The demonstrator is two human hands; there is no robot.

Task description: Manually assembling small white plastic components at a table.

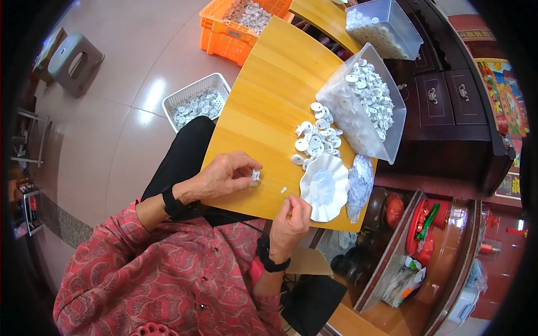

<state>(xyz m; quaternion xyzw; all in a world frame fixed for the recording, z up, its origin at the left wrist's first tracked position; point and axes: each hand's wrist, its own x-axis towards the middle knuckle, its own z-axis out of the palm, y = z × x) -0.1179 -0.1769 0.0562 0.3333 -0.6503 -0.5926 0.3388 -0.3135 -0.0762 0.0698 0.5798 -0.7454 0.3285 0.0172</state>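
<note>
Between the thumb and fingers of my left hand (227,175) is a small white plastic part (256,175), held just above the wooden table (246,120). My right hand (293,215) is closed in a pinch near the table's front edge. Just beyond its fingertips shows a tiny white piece (283,190); whether the fingers touch it I cannot tell. Right of that hand, a white dish with a wavy rim (307,187) contains small pale pieces (323,186). Behind the dish lies a loose pile of round white plastic parts (316,140).
A clear tub (342,106) of white parts stands at the table's right, with another clear bin (400,36) behind. A plastic bag (360,182) lies beside the dish. Left of the table are a white basket (168,105), an orange crate (216,42) and a grey stool (75,61).
</note>
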